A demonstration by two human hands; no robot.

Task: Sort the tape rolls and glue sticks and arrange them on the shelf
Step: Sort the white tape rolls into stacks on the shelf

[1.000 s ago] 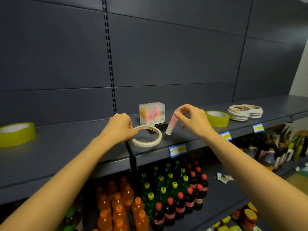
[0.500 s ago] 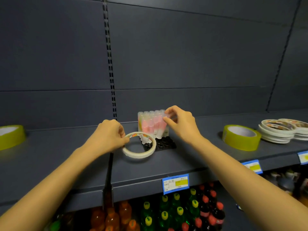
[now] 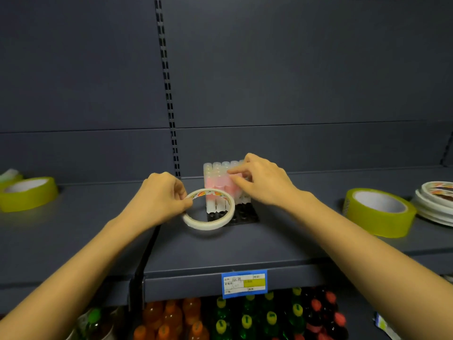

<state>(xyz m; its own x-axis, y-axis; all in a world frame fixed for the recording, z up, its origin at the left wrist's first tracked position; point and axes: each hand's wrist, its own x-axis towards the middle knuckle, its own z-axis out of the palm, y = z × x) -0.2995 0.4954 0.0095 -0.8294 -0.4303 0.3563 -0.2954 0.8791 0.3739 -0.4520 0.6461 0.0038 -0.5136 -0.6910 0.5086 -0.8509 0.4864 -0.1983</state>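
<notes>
While the left hand [image 3: 161, 197] pinches one white tape roll [image 3: 208, 209] just in front of the glue sticks [image 3: 221, 187], the right hand [image 3: 259, 182] presses bent fingers on that bunch. Two yellow rolls [image 3: 377, 212] sit well apart on the shelf [image 3: 245, 246].

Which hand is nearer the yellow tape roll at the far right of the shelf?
Right. The right hand rests on the glue sticks, left of that yellow tape roll; the left hand is farther left.
</notes>
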